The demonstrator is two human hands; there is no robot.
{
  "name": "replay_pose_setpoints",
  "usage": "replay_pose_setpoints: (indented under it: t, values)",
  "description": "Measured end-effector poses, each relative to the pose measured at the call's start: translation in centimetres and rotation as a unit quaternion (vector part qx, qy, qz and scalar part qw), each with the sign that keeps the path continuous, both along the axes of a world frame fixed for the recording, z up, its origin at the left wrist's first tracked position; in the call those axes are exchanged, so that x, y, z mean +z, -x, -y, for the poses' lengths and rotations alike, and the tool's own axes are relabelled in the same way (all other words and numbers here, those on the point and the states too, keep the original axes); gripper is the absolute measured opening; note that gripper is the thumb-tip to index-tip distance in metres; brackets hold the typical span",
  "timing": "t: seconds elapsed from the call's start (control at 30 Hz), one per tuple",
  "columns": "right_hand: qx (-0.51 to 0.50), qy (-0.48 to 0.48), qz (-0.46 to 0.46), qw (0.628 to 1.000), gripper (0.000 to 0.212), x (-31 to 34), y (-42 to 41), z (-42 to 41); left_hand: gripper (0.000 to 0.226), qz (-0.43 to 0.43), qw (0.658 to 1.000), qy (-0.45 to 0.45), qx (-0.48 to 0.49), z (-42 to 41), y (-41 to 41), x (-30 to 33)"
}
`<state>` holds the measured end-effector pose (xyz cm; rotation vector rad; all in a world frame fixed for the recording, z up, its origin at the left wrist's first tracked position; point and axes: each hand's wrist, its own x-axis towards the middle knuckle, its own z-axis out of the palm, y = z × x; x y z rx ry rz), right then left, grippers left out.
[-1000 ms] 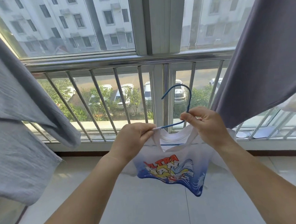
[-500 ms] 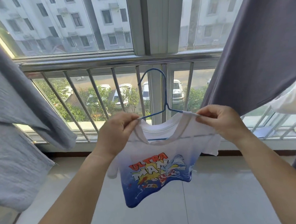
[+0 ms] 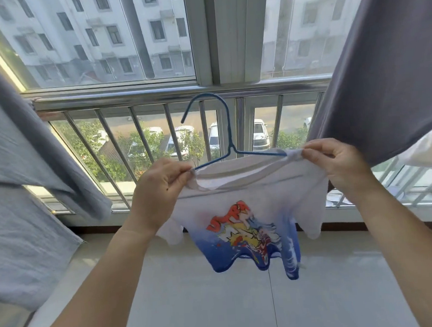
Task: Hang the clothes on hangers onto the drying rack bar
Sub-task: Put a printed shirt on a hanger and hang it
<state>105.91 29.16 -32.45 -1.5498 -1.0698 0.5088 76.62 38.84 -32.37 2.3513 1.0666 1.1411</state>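
White shirt [image 3: 249, 194] — both hands, blue hanger [image 3: 229, 137]

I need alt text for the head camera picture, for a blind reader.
Two hands, left and right, stretch a small white-and-blue T-shirt on a blue wire hanger before a barred window; grey clothes hang at both sides.

- A large window [image 3: 101, 39] looks out on pale apartment blocks [image 3: 126, 29] in daylight;
- a metal railing [image 3: 155, 96] with slanted bars runs below it; parked cars [image 3: 260, 133] and trees [image 3: 138, 148] show beyond;
- the floor [image 3: 193, 303] is pale glossy tile.
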Motion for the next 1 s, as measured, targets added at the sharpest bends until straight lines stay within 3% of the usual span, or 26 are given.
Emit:
replay_pose_setpoints:
  t: [0.07,0.17,0.3,0.43,0.6,0.83,1.0]
  values:
    - [-0.007,0.023,0.1,0.995,0.015,0.2,0.2,-0.1,0.015,-0.001,1.0,-0.021,0.002,0.0,-0.3,0.1]
    - [0.03,0.007,0.172,0.985,0.032,1.3,1.5,0.0,0.015,0.001,0.999,-0.043,0.001,0.1,-0.9,0.3]
    - [0.076,0.009,0.264,0.962,0.033,2.0,3.0,-0.3,0.016,0.001,0.998,-0.069,-0.006,0.2,-1.6,1.1]
    - [0.063,-0.056,0.229,0.97,0.022,2.6,3.3,-0.5,0.017,0.015,0.996,-0.081,-0.035,0.3,-2.1,2.0]
    - [0.04,-0.117,0.217,0.968,0.022,4.8,3.1,-0.1,0.021,0.051,0.988,-0.141,-0.034,0.5,-3.1,4.0]
    - [-0.015,-0.185,0.21,0.96,0.024,8.6,2.5,0.8,0.026,0.031,0.952,-0.297,0.066,0.0,-5.3,7.6]
    - [-0.059,-0.218,0.213,0.951,0.022,11.1,2.1,1.3,0.024,0.045,0.943,-0.325,0.062,-0.4,-7.2,10.9]
